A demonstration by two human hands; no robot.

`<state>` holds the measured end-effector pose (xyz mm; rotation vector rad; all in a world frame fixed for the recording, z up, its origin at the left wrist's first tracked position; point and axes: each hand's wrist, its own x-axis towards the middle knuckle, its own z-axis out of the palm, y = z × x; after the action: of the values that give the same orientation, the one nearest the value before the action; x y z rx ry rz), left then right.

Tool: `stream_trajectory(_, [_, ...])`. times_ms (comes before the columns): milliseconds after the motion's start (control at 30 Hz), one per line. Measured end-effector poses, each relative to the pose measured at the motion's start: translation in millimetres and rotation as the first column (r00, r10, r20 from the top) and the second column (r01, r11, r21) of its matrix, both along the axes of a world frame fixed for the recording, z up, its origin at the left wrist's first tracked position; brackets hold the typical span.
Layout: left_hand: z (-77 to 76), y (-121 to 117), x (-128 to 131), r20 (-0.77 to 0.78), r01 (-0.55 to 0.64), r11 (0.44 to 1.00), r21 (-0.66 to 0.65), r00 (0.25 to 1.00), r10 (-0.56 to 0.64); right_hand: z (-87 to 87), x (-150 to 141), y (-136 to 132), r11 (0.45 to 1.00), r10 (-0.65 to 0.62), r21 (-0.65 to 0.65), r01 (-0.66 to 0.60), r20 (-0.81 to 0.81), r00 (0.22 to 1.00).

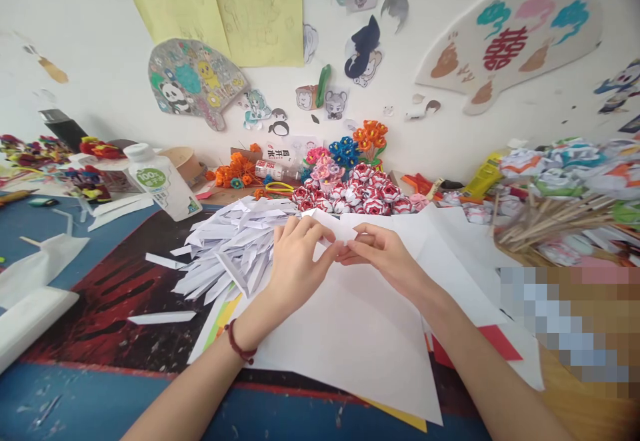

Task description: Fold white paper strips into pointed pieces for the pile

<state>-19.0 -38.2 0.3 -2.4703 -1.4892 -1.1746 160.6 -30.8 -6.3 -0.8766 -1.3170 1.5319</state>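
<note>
Paper (342, 229) is sitting between the fingertips of both hands, above some white sheets (350, 334). The left hand (300, 251) is pinching it between thumb and forefinger; the right hand (387, 249) is gripping it from the other side, its fingers bending inward. Folded strips (225, 248) are lying heaped beside the left hand, with one strip (163, 318) lying apart on the dark mat (160, 288). Red-and-white flowers (367, 191) are clustering just beyond the hands, and a bottle (163, 181) is standing left of the heap.
</note>
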Motion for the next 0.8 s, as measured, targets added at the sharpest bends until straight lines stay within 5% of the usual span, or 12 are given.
stream_trajectory(300, [-4.2,4.4,-0.9,-0.001,0.057,0.995,-0.086,0.998,-0.058,2.5,-0.3,1.5,0.997,-0.075,0.008,0.074,0.150,0.986])
stream_trajectory(800, [-2.7,3.3,0.4,-0.078,0.055,0.981,-0.188,0.994,-0.071,-6.3,3.0,5.0,1.000,-0.009,0.030,0.003,0.193,0.981])
